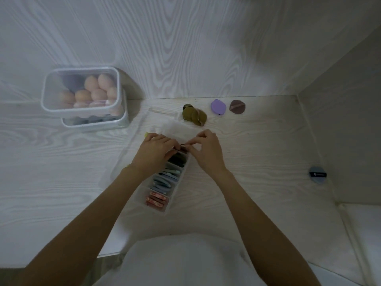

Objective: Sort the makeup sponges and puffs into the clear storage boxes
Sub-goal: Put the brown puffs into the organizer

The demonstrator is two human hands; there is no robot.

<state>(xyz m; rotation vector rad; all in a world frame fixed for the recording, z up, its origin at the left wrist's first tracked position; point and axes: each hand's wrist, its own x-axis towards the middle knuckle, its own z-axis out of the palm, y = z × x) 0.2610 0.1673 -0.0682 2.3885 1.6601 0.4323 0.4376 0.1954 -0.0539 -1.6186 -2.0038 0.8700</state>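
A long clear divided box (pixel 165 209) lies on the table in front of me, holding red, blue-grey, teal and dark puffs in separate compartments. My left hand (pixel 156 149) and my right hand (pixel 206 149) meet over its far end, fingers pinched together on a small dark brown puff (pixel 182 145) at the top compartment. Loose on the table beyond lie a pile of olive green puffs (pixel 194 115), a purple puff (pixel 218 107) and a brown puff (pixel 237 107). A blue puff (pixel 317 175) lies far right.
Two clear lidded boxes (pixel 82 96) are stacked at the back left, the upper one full of peach egg sponges with a purple one. The clear hinged lid (pixel 177 129) of the long box lies open beyond my hands. Walls close the back and right.
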